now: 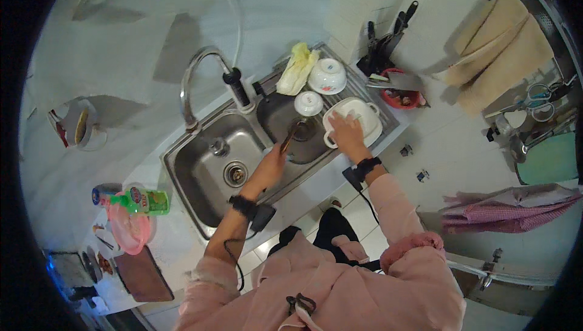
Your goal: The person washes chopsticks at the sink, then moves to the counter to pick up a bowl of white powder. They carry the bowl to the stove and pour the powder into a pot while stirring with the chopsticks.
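My left hand is closed around the end of a brown utensil, perhaps chopsticks, over the right sink basin. A white dish with two handles rests upside down on the ribbed drainboard, and my right hand lies on it with spread fingers. Beside the dish, a small upturned white bowl sits at the basin's edge. Behind that are a larger upturned white bowl with a floral pattern and a pale green leafy vegetable.
A curved faucet stands behind the left basin. Knives and a red bowl with scraps are at the right corner. On the left counter are a green soap bottle, a pink basin and a brown board.
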Available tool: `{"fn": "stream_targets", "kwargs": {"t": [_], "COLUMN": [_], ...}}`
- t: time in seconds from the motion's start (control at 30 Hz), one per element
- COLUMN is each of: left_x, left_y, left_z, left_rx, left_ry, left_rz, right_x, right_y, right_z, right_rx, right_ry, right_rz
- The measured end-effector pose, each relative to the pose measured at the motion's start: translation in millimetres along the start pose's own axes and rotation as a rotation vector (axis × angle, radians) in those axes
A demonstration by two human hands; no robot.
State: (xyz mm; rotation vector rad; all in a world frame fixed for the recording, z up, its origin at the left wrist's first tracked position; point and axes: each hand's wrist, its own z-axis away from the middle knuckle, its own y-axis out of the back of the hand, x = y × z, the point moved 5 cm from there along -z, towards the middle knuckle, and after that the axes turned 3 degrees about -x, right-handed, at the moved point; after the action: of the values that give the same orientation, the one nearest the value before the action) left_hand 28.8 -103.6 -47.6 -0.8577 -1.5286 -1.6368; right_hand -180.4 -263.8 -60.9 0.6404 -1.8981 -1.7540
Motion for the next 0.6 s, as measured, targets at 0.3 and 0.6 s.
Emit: {"fn": "stream_targets", "kwargs": {"t": [0.3, 0.6], "left_x": [62.8, 33.3], "left_y": [-107.7, -142.7], "left_z": [-252.5, -306.0], "left_rx": [-0.171, -0.033], "left_ry": [0.031, 0.213], "left_rz": [-0.457, -0.653], "right_x": [23.7, 94.3], "right_y": [2.3, 31.6], "right_z": [24.9, 90.5], "right_rx": [-0.041, -0.045], "right_ry": [0.094, 0.177], "right_rz": [-0.227, -0.605]}}
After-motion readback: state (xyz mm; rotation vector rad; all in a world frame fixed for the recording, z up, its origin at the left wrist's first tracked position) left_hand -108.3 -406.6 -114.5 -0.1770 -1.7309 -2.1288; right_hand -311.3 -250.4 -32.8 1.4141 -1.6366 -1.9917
